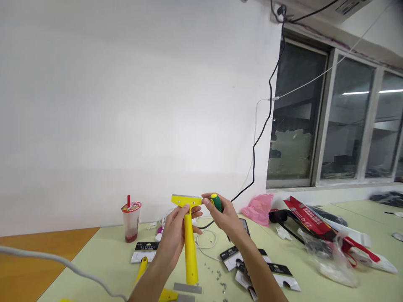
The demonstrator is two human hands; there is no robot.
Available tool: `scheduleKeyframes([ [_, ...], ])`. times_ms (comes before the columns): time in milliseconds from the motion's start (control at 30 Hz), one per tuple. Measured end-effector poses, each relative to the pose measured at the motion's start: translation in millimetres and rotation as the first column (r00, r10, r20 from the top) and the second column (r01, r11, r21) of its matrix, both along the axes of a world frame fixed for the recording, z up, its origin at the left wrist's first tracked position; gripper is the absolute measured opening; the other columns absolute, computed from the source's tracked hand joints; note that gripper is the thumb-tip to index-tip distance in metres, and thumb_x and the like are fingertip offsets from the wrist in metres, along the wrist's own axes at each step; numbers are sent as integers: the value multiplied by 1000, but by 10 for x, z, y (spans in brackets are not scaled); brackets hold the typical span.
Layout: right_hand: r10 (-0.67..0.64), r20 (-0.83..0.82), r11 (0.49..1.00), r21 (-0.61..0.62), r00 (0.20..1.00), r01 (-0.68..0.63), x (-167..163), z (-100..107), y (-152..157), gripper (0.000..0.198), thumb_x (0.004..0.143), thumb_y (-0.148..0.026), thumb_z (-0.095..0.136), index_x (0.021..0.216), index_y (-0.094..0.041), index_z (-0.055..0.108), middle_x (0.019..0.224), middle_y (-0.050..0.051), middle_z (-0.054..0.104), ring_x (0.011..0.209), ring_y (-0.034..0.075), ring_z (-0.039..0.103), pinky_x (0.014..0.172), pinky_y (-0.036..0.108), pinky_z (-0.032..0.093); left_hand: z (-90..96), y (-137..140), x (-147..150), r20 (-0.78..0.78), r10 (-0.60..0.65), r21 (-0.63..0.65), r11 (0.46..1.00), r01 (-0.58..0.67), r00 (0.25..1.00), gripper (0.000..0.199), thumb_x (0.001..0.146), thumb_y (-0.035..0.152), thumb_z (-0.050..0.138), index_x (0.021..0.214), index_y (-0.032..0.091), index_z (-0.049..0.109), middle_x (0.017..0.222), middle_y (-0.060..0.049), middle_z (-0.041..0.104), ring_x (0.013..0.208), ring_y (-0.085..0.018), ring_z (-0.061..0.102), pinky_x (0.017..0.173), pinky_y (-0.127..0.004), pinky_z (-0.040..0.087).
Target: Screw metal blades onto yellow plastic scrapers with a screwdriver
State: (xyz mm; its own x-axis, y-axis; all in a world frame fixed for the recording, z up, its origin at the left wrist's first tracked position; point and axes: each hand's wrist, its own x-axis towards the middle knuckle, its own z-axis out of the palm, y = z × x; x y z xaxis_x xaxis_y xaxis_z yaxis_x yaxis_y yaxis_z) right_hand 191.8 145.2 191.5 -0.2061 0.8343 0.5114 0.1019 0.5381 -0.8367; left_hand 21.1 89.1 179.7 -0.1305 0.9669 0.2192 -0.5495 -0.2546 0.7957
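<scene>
The left hand [175, 230] grips a scraper [190, 256]. The right hand [227, 220] holds a screwdriver [216, 202] above the counter [103, 260].

The left grip [175, 230], right grip [227, 218] and both slender forearms [260, 265] are bare.

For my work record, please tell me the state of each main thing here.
Yellow scraper: held upright in left hand.
Green-handled tool: held in right hand.
Cup: upright, lidded, straw inserted, little red drink left.
Loose blade: lying flat.
Small metal parts: scattered.
Pink plastic: crumpled.
White cable: loosely coiled.
</scene>
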Motion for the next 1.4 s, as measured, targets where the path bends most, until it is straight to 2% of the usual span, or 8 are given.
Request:
scheduleKeyframes([
  [233,21,65,998,-68,998,-16,8,12,23,41,91,-60,83,92,-19,76,62,-6,40,55,11,28,50,29,22,-108,42,-2,-107,-78,-59,996,72,991,19,99,33,79,103,13,77,131,-20,76,122,-33,76,70,-30,72],
  [433,50,96,990,-135,994,-37,13,-53,121,41,84,-57,88,91,-19,75,61,-7,40,55,10,27,51,29,20,-188,124,-17,-152,-41,-27,999,38,987,21,93,32,84,99,13,77,131,-19,75,128,-33,72,71,-28,72],
  [567,83,58,981,-179,995,-71,-9,-109,182,42,82,-58,89,90,-19,75,56,-9,35,54,10,26,51,29,20,-262,231,-49,-184,5,38,999,2,983,34,91,34,86,116,15,74,130,-18,73,118,-30,75,70,-30,72],
  [667,53,24,984,-171,998,-48,-38,-119,195,43,80,-58,90,89,-18,75,55,-8,35,55,10,27,53,29,22,-311,271,-42,-209,149,81,988,-135,966,60,86,36,91,136,19,62,129,-15,71,110,-27,75,67,-32,71],
  [833,-13,-48,990,-139,999,6,-51,-115,204,48,78,-61,90,89,-17,77,61,-5,47,56,10,31,53,29,25,-395,210,12,-401,482,331,869,-367,779,93,82,33,95,163,32,48,162,-17,49,122,-27,70,77,-31,69],
  [933,-49,-73,991,-130,996,39,-30,-120,221,50,79,-63,89,92,-16,79,61,-4,48,56,11,33,53,30,26,-463,192,27,-560,613,552,778,-300,557,72,95,29,82,162,34,57,176,-17,36,130,-31,68,96,-39,66],
  [1033,-57,-68,993,-111,996,49,-13,-117,226,47,81,-63,88,90,-17,79,58,-5,44,56,12,34,54,30,28,-536,233,34,-639,652,642,744,-183,407,50,107,23,61,155,33,67,175,-17,41,139,-35,65,113,-52,59],
  [1400,-58,-16,996,-68,998,57,-27,-67,166,48,80,-64,87,84,-18,75,63,-3,48,60,12,32,53,29,26,-603,306,17,-671,660,655,741,-146,339,50,105,12,50,144,31,75,175,-15,47,157,-36,54,128,-59,45],
])
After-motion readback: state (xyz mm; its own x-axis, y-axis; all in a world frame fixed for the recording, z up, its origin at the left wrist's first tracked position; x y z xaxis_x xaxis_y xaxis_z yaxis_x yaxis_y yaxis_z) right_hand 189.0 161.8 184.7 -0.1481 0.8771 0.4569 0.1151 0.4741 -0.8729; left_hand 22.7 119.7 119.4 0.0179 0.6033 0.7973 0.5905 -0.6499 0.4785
